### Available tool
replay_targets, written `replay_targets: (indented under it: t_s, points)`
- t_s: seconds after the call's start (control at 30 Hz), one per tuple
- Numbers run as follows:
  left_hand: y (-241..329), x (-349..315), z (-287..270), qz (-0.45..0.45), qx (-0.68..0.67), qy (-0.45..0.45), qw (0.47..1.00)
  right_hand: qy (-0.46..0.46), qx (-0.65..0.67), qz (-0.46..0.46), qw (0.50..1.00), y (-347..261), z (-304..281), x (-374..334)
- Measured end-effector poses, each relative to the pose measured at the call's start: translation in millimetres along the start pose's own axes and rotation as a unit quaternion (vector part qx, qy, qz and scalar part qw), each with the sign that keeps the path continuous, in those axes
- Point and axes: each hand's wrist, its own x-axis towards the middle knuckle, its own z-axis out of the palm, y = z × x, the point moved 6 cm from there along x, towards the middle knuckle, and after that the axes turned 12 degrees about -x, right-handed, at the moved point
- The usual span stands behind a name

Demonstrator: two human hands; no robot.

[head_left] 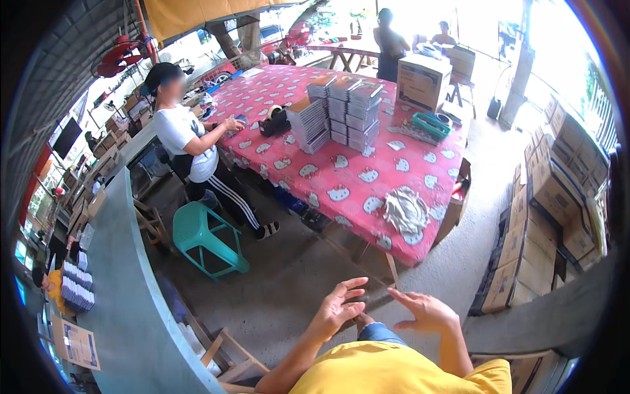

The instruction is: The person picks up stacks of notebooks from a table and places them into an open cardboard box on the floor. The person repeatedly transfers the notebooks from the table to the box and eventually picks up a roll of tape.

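1. Your left hand point(336, 311) and right hand point(428, 312) are hovering just off the near end of the pink table point(400, 172), fingers loosely spread, gripping nothing.
2. The crumpled white cloth point(407, 213) is lying on the table's near corner, nearest your hands, untouched.
3. Neat stacks of packs point(338, 117) are standing mid-table; that piling looks done.
4. At the table's left side, a co-worker point(193, 141) is handling something too small to identify; how much is remaining isn't showing.
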Motion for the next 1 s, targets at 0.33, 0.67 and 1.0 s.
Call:
replay_targets:
  t_s: [0.33,0.67,1.0]
  points:
    - [59,250,-127,-0.01,-0.022,0.083,0.996,0.296,0.577,0.024,0.761,235,-150,325]
    - [80,603,-226,0.105,0.206,0.114,0.966,0.367,0.687,0.254,0.573,347,-258,535]
    - [53,699,-207,0.217,0.193,0.113,0.95,0.346,0.75,0.187,0.532,382,-292,572]
